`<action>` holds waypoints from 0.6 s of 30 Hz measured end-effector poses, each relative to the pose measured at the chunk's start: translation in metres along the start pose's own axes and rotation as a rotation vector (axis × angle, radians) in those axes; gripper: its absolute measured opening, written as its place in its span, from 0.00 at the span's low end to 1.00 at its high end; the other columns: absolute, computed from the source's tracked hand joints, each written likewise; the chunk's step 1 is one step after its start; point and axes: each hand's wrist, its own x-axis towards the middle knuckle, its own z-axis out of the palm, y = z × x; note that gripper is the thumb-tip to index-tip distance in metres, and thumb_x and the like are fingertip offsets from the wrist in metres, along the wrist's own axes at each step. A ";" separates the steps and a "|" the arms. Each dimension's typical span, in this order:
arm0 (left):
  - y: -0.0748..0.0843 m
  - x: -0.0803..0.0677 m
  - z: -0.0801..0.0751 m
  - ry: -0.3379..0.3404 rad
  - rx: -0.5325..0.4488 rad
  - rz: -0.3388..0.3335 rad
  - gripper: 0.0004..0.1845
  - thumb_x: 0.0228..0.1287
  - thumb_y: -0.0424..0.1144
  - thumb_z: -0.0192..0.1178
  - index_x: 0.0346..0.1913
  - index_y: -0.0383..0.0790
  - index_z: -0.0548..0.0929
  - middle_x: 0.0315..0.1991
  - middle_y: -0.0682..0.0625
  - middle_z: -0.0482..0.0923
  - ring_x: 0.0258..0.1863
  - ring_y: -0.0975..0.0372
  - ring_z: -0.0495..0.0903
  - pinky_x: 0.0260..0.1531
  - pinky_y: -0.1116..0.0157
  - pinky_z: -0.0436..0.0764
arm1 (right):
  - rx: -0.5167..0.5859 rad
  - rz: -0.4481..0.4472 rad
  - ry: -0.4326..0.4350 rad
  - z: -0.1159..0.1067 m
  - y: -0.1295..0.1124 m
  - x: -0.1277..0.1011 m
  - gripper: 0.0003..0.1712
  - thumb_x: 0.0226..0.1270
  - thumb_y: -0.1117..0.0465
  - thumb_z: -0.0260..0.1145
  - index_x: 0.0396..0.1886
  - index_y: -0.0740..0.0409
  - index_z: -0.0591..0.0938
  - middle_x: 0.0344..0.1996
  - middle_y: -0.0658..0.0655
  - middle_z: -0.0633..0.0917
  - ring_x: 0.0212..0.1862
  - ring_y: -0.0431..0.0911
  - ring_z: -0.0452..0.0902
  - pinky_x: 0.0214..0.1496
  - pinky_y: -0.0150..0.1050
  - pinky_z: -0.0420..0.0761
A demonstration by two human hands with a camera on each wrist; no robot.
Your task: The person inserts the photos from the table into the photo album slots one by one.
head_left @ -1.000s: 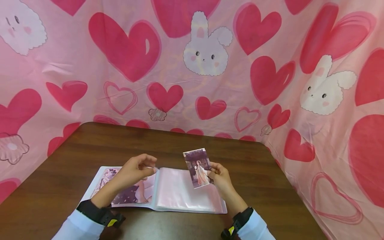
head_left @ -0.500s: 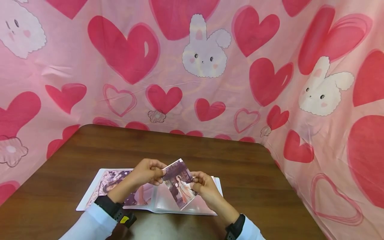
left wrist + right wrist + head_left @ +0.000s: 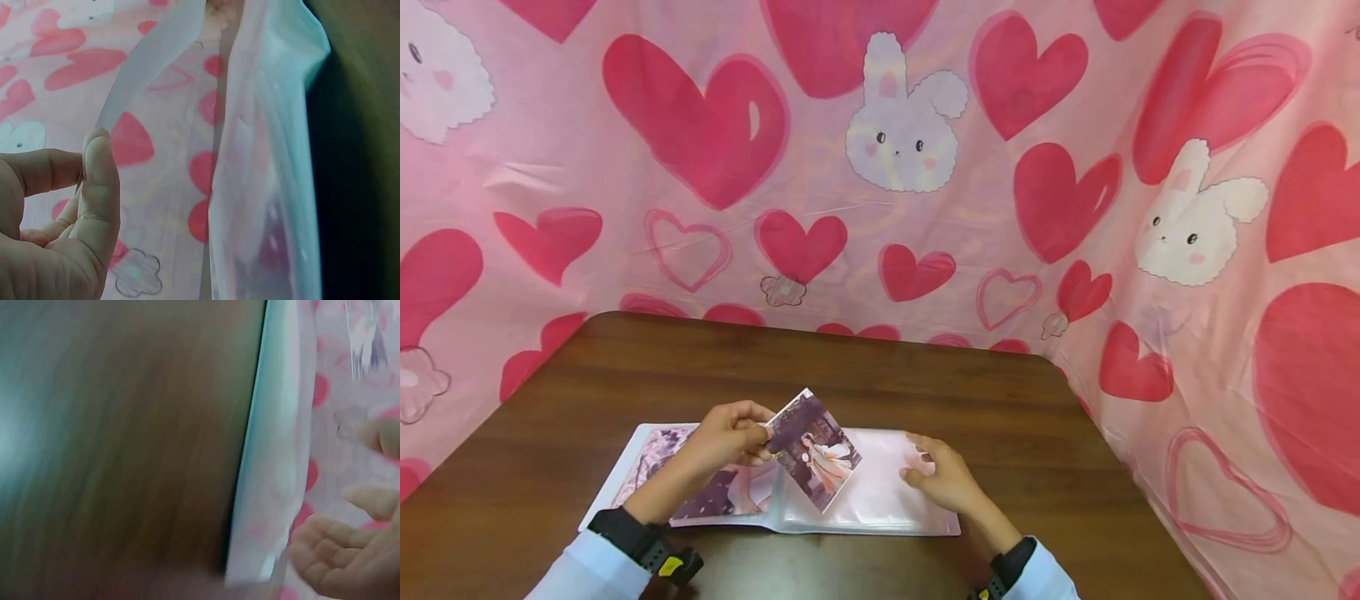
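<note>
My left hand [image 3: 730,433] pinches a photo [image 3: 816,450] by its left corner between thumb and fingers. The white-edged print shows a figure in a pale robe, and it is held tilted above an open photo album [image 3: 887,504]. In the left wrist view the photo [image 3: 150,69] appears as a curved pale strip, its back towards the camera. My right hand [image 3: 946,475] holds nothing, its fingers loosely bent and spread over the right edge of the album's page. A blank pinkish sleeve fills that right page. The left page carries a large picture [image 3: 718,500], partly hidden by my left forearm.
The album lies on a dark brown wooden table [image 3: 850,367], near its front. A pink curtain [image 3: 820,167] with red hearts and white rabbits hangs behind and to the right of the table. Black straps [image 3: 640,542] circle both wrists.
The photo has passed from my right hand to my left hand, with both holding it half a second ago. My right hand has let go and drawn back rightwards; the photo has moved left.
</note>
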 end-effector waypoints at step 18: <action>-0.002 -0.018 -0.018 0.088 -0.021 -0.022 0.13 0.62 0.27 0.52 0.45 0.20 0.68 0.28 0.40 0.80 0.25 0.48 0.82 0.27 0.55 0.81 | -0.181 0.040 -0.190 -0.005 0.011 -0.009 0.36 0.44 0.59 0.76 0.56 0.66 0.76 0.53 0.75 0.72 0.55 0.72 0.62 0.54 0.64 0.63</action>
